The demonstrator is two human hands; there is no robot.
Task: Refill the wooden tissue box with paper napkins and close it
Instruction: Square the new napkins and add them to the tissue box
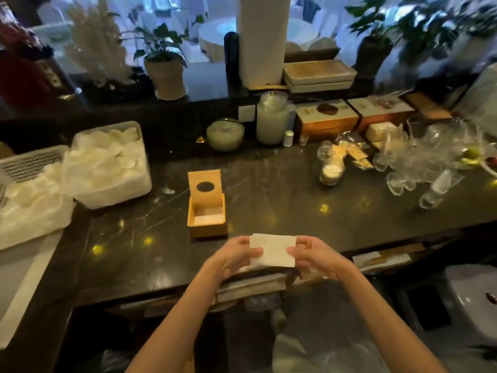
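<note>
Mid-refill, pinching a napkin stack (273, 250) flat between left hand (236, 255) and right hand (312, 254), long axis running hand to hand, box (207, 211) just ahead and left, lid (205, 185) tipped back, so probably needs lowering straight into the opening next.

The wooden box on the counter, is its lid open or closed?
Open. The wooden box has its lid tipped up at the back, and you can see white napkins down inside.

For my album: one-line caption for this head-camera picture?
Both hands, left and right, hold white napkins before the open wooden tissue box.
</note>
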